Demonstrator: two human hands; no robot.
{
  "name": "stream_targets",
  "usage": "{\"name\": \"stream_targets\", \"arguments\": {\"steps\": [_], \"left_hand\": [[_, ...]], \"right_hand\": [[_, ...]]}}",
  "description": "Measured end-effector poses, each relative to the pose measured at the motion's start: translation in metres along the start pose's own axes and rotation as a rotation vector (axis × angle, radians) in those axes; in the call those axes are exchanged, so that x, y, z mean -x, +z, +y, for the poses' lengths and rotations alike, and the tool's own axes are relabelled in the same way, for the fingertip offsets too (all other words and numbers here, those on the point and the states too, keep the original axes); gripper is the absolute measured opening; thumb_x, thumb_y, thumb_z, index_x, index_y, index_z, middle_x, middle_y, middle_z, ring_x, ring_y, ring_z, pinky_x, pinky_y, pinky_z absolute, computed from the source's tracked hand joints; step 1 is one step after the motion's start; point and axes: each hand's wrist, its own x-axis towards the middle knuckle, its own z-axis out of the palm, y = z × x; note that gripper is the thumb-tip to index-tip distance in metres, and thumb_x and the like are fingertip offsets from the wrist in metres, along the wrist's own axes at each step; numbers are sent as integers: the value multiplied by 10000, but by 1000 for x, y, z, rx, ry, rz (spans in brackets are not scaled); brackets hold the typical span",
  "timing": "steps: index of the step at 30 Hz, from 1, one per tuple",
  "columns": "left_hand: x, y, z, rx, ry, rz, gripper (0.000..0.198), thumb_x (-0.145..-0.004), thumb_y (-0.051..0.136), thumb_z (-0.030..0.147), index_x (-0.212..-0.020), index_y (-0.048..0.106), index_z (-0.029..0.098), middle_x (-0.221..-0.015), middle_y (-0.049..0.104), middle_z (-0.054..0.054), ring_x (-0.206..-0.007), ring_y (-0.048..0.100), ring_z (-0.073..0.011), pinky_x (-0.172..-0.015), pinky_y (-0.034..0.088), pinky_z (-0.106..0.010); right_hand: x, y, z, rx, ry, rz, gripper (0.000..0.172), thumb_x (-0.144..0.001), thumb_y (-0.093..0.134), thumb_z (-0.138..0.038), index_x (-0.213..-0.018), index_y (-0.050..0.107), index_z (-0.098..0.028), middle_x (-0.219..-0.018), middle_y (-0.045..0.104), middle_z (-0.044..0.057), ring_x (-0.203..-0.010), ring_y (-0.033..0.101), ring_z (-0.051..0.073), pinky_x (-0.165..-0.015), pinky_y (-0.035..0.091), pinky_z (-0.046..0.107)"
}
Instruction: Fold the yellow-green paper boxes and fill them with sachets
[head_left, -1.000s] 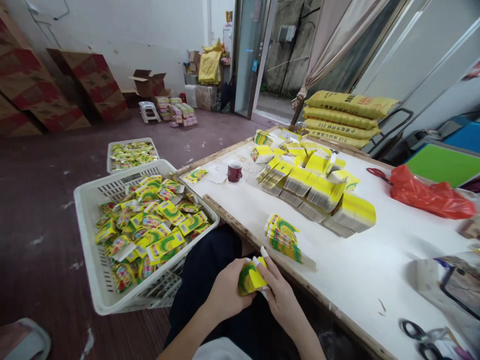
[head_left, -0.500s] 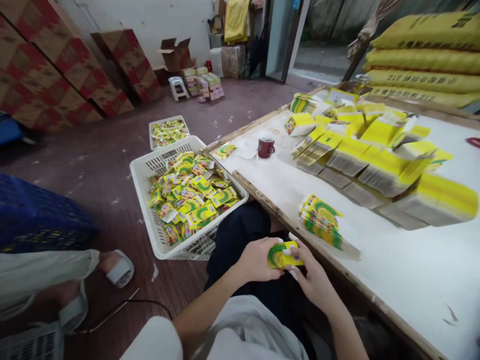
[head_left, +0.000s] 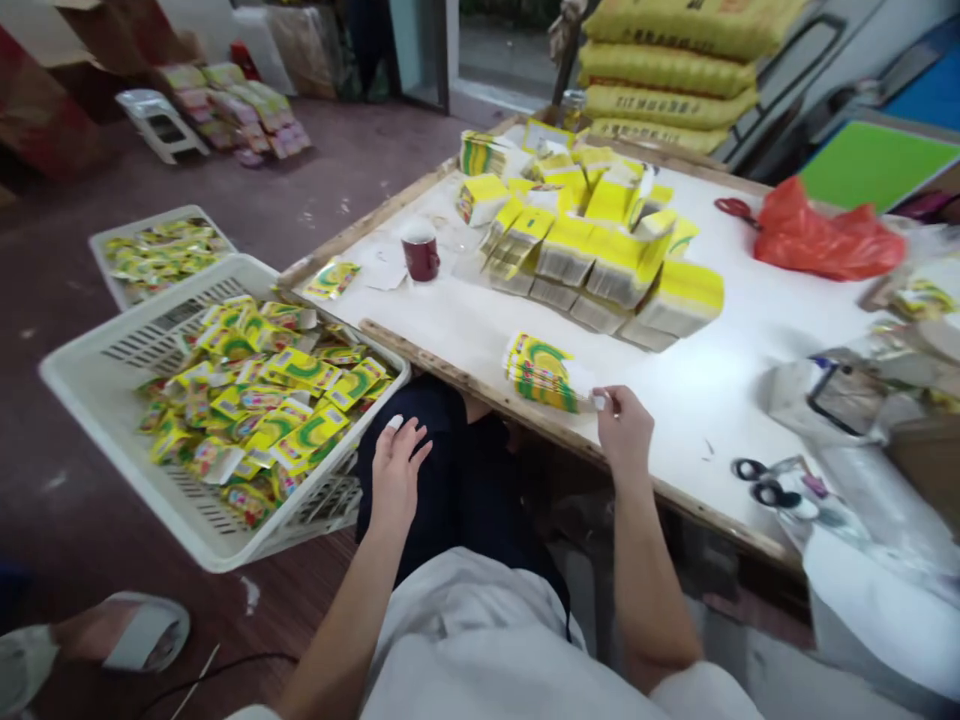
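My left hand (head_left: 397,468) is above my left thigh, beside the large white basket (head_left: 232,555). Its fingers are spread and hold nothing; white covers a fingertip. Over the table edge, my right hand (head_left: 627,430) pinches at the white end of a fanned stack of yellow-green printed cards (head_left: 541,368). How many cards are between its fingers is hidden. Small yellow-green packets (head_left: 300,372) fill the basket in a loose heap.
Rows of stacked yellow cards (head_left: 577,245) cover the table's far part. Nearby are a maroon mug (head_left: 421,252), a loose packet (head_left: 332,280), a red plastic bag (head_left: 825,235) and scissors (head_left: 765,482). A smaller basket (head_left: 112,275) and another person's sandalled foot (head_left: 146,632) are at left.
The yellow-green packet held in both hands has left them. My hands have parted: the left moved towards the basket and opened, the right reached the card stack. The view has turned right.
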Motion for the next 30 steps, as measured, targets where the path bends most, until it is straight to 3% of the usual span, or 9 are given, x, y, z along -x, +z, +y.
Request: {"name": "stream_targets", "arguments": {"steps": [5, 12, 17, 21, 23, 25, 28, 30], "left_hand": [[8, 13, -7, -103, -26, -186, 458, -719, 794, 344, -1116, 617, 202, -1103, 691, -71, -861, 682, -141, -747, 527, -259], [13, 17, -15, -216, -73, -254, 440, -719, 787, 398, -1073, 650, 176, -963, 722, -49, -746, 669, -116, -691, 511, -238], [18, 15, -24, -274, -110, -290, 416, -736, 774, 417, -1053, 656, 175, -942, 717, -53, -736, 659, -121, -694, 506, -248], [21, 16, -28, -208, -53, -472, 523, -741, 755, 514, -1136, 627, 195, -1096, 692, -98, -909, 676, -198, -772, 530, -315], [23, 20, -30, -112, 38, -567, 681, -684, 763, 604, -1226, 582, 233, -1267, 628, -119, -1089, 634, -264, -879, 524, -389], [27, 27, -29, -43, 105, -601, 800, -618, 761, 681, -1264, 553, 259, -1343, 580, -117, -1207, 566, -310, -974, 483, -444], [33, 39, -20, -32, 80, -591, 759, -629, 702, 729, -1191, 585, 233, -1185, 647, -129, -1188, 563, -347, -957, 478, -474], [36, 46, -12, -29, 53, -580, 668, -657, 668, 719, -1091, 612, 214, -994, 665, -124, -1099, 599, -353, -894, 498, -475]], "right_hand": [[-16, 19, -1, 190, -33, -65, 276, -839, 583, -304, -1068, 652, -166, -1016, 625, 134, -897, 582, 257, -812, 478, 398], [-23, 47, -7, 242, -72, -158, 197, -773, 589, -202, -949, 676, -185, -954, 580, 123, -922, 515, 290, -864, 429, 439], [-26, 42, -13, 224, -87, -153, 142, -741, 615, -214, -881, 604, -188, -918, 616, 109, -899, 542, 284, -849, 443, 429], [-9, 20, -31, 78, -94, -151, 90, -785, 589, -280, -839, 580, -208, -832, 628, 55, -727, 567, 215, -712, 471, 349], [9, 11, -47, -72, -142, -250, 96, -796, 592, -300, -834, 586, -212, -789, 632, 31, -659, 559, 184, -657, 463, 313], [33, 8, -65, -182, -229, -447, 57, -780, 599, -261, -806, 596, -210, -777, 643, 26, -671, 571, 177, -650, 455, 296], [68, 13, -90, -329, -273, -770, 33, -755, 612, -203, -728, 592, -204, -749, 635, 17, -662, 563, 160, -625, 436, 271], [87, 19, -102, -461, -190, -818, 91, -764, 629, -223, -695, 573, -202, -709, 604, 2, -625, 529, 143, -587, 416, 256]]}}
